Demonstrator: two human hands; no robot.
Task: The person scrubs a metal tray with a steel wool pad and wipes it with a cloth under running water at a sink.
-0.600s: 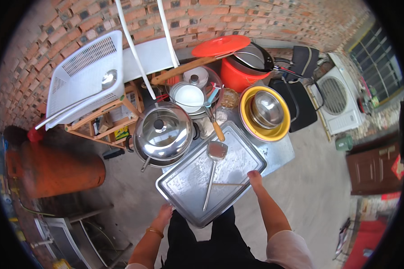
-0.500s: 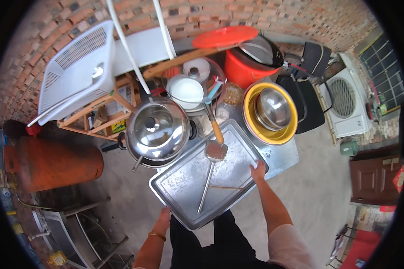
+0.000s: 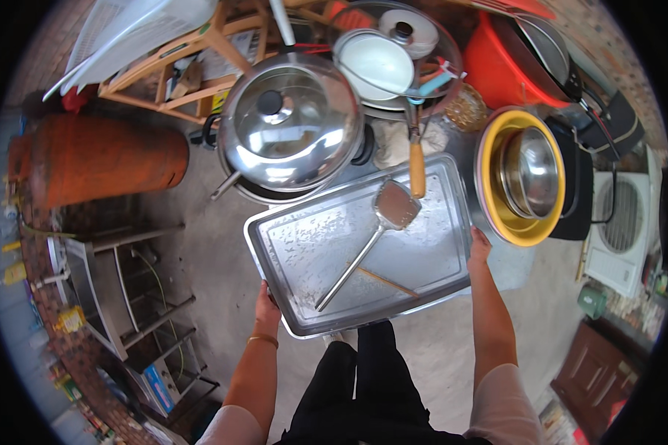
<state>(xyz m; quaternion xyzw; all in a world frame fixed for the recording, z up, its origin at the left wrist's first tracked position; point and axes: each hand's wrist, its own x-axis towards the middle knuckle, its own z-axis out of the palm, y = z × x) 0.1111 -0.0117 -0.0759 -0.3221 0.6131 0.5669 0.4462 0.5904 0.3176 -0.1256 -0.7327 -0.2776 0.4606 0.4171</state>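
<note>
My left hand [image 3: 267,306] grips the left rim of a wet metal tray [image 3: 297,252], and my right hand [image 3: 480,246] holds its right rim. Both hands have their fingers curled round the edges, partly hidden beneath. Lying in the tray are a metal spatula [image 3: 396,206], its broad brownish blade toward the far side, and a thin wooden stick [image 3: 388,282]. Just past the tray's far left edge stands a big lidded steel pot [image 3: 293,122]. A yellow basin [image 3: 490,167] with steel bowls [image 3: 534,172] inside sits to the right of the tray.
Behind are a glass lid over white bowls [image 3: 378,67], a wooden-handled tool [image 3: 417,167] and a red bucket [image 3: 497,67]. An orange gas cylinder [image 3: 111,159] and a metal rack [image 3: 107,274] stand left. An outdoor air-conditioner unit [image 3: 617,222] is at right.
The tray has turned closer to level, with its left end and my left hand moving farther from my body. The spatula and stick have turned with it. The whole view has shifted.
</note>
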